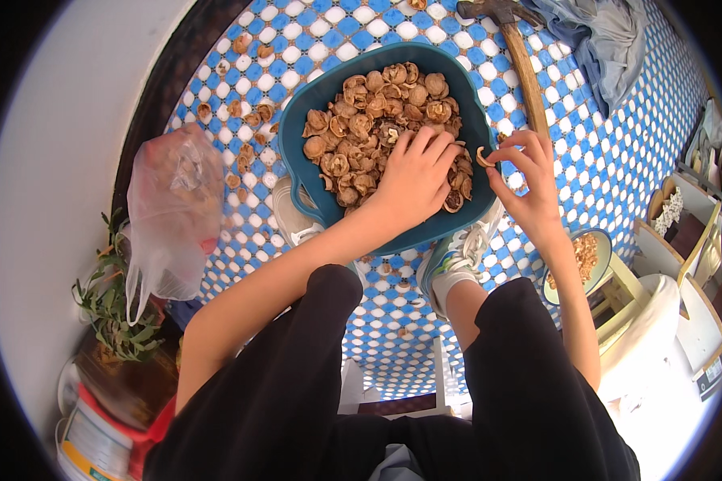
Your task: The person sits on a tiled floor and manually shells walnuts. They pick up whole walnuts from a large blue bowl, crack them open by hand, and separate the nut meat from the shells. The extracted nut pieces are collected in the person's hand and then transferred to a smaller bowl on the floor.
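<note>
A teal plastic basin (293, 120) full of cracked walnuts and walnut shells (361, 126) stands between my shoes. My left hand (418, 174) reaches into it from above, its fingers bent down on the nuts at the right side; whether they grip one is hidden. Just outside the basin's right rim, my right hand (526, 174) pinches a curved piece of walnut shell (483, 157) between thumb and fingers. Beyond my right forearm, a bowl (605, 255) holds walnut kernels (585, 255), partly covered by that forearm.
A claw hammer (523, 66) lies on the tiled floor, with a grey-blue cloth (607, 54) at the upper right. Shell pieces (265, 112) are scattered left of the basin. A filled plastic bag (177, 210) and a leafy plant (117, 306) are at the left.
</note>
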